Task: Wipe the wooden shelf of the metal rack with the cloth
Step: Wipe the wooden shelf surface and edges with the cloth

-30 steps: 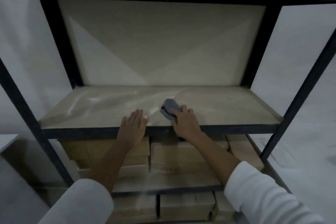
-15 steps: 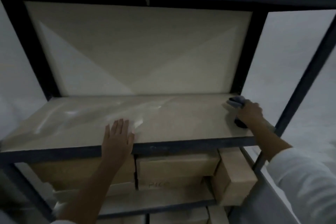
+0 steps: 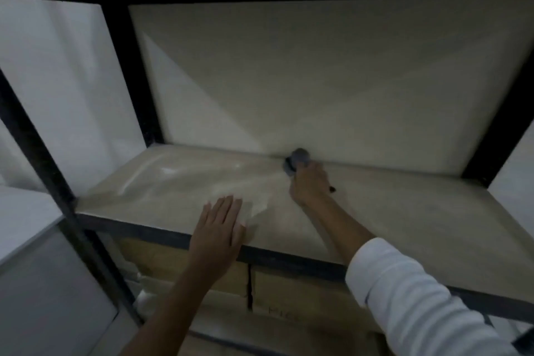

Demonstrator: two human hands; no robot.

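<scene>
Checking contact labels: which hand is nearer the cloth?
Right. The right hand grips the grey cloth at the shelf's back edge; the left hand lies flat on the wooden shelf near its front edge, apart from the cloth.

One head-worn camera looks forward and slightly down, close to the wooden shelf [image 3: 404, 225], facing its front edge and the back panel [image 3: 318, 81].

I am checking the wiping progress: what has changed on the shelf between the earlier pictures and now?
The right hand, still gripping the grey cloth, went from the front middle of the wooden shelf to its right end, and is now at the back edge near the middle. The left hand stayed flat on the front edge. The cardboard boxes below stayed put.
</scene>
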